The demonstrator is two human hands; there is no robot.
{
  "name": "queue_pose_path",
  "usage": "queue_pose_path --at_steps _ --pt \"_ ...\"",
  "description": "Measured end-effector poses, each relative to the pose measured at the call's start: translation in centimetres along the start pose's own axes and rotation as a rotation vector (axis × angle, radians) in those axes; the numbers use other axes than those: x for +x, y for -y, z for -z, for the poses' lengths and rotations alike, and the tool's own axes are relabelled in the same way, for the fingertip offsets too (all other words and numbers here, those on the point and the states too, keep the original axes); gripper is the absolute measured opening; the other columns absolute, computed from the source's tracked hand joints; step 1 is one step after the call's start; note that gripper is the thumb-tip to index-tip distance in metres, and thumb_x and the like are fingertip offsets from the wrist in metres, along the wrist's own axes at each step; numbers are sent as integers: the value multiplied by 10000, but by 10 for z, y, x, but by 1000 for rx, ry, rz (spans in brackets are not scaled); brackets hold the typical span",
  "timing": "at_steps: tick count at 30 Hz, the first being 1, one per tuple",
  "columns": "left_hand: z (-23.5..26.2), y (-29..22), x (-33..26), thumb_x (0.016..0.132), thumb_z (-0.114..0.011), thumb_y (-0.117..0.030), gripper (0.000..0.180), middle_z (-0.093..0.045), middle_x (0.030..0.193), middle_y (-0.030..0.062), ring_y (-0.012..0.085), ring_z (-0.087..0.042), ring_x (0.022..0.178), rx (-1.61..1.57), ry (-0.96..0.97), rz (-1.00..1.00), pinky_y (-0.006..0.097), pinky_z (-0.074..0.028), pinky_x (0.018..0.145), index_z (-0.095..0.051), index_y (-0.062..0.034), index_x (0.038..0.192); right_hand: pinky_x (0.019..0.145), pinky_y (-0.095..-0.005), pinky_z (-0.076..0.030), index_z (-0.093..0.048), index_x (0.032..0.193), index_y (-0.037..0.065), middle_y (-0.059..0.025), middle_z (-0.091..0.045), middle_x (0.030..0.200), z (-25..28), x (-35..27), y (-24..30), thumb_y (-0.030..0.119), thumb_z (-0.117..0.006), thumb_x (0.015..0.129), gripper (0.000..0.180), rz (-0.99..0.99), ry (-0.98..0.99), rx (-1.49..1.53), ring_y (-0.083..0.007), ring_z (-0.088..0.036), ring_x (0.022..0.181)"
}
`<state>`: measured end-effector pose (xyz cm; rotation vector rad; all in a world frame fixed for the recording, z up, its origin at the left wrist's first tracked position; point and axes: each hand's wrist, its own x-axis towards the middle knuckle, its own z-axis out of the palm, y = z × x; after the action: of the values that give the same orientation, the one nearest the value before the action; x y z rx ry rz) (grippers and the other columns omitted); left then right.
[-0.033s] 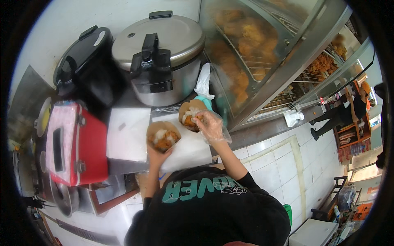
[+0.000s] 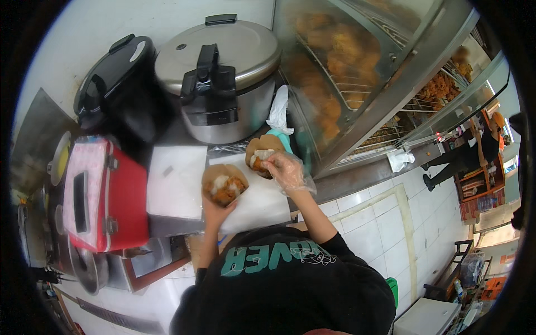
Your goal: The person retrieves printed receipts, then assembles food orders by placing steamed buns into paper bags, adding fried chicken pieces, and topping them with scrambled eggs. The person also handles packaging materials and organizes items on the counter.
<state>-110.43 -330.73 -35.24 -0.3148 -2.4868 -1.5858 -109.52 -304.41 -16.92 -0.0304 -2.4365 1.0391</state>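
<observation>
My left hand (image 2: 215,211) is wrapped round the lower side of a brown paper food box (image 2: 216,170), which holds white rice and browned fried chicken (image 2: 224,192). A second brown paper box (image 2: 263,143) with similar food stands to its right. My right hand (image 2: 288,170), in a clear plastic glove, reaches over that second box with the fingers pinched together at the food. What lies between its fingertips is too small to make out. White paper sheets (image 2: 175,190) lie flat on the counter beneath and beside the boxes.
A large steel rice cooker (image 2: 245,114) and a black lidded pot (image 2: 131,106) stand behind. At left sits a red cooler box (image 2: 127,195). A glass display cabinet (image 2: 312,106) with fried chicken rises at right. Another person (image 2: 487,142) stands at far right.
The fingers of my right hand have drawn closer together over the second box. The whole view has shifted very slightly; my left hand keeps its hold.
</observation>
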Motion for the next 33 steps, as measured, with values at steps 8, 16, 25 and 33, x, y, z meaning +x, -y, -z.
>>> queue_pose_path --at_steps 8,16,25,33 --pt "8 -14 15 573 -937 -313 1093 -428 1312 238 365 -459 1235 27 43 -84 446 -417 1024 -299 54 1382 961 -465 -435 -708 941 69 -166 -597 1220 -22 -27 -41 271 -754 785 259 -27 -196 -117 -390 -550 1105" --pt "12 -23 36 562 -937 -332 1102 -444 1335 240 378 -463 1229 -19 143 -44 453 -384 1054 -314 48 1388 1042 -621 -309 -756 882 169 -80 -443 1461 -42 -55 -22 350 -783 718 246 88 -76 -633 -384 -306 1388" --pt "5 -71 9 688 -857 -276 1147 -204 1498 263 395 -321 1358 -89 -194 -371 513 -247 1149 -98 42 1486 1086 -555 -304 -710 1119 249 -72 -393 1515 -15 -135 23 379 -686 845 304 -219 -265 -410 -364 -361 1373" --pt "-75 -172 -72 678 -874 -271 935 -446 1366 185 327 -423 1276 -380 1352 -724 426 -320 1085 -366 27 1404 1130 -508 -311 -127 1558 141 -221 -174 1589 71 -289 52 407 -702 856 946 -638 -899 159 -437 -297 1410"
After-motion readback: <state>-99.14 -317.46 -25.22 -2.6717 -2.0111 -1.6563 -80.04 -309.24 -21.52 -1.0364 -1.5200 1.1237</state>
